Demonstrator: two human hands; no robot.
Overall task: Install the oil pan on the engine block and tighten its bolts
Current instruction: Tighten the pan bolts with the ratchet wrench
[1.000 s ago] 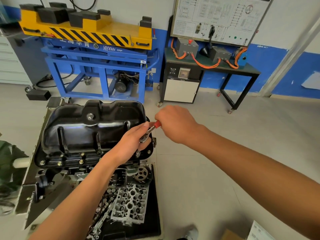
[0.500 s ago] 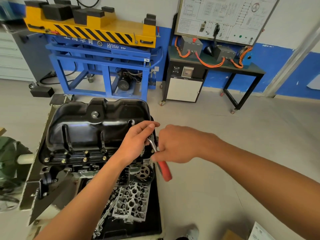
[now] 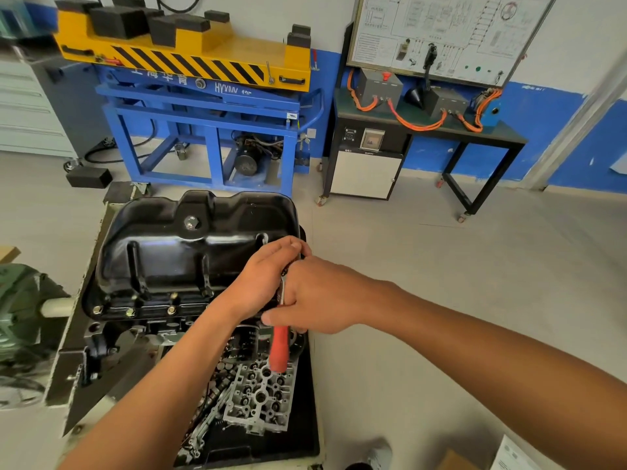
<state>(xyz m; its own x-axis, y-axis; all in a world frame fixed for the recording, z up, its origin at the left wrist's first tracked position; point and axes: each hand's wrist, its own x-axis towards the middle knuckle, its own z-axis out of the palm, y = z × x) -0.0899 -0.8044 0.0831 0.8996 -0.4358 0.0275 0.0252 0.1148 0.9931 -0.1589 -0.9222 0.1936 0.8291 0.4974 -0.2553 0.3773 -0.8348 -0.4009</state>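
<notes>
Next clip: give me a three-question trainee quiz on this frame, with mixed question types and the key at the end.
1. Multiple choice: as the camera sees it, at which edge of the oil pan is the ratchet working? A) left B) right C) far
2. True or false: bolts already sit along the pan's near flange.
3. Fill in: the right hand grips the ratchet's handle, while the left hand is cupped over its ____.
Key: 1 B; 2 true; 3 head.
</notes>
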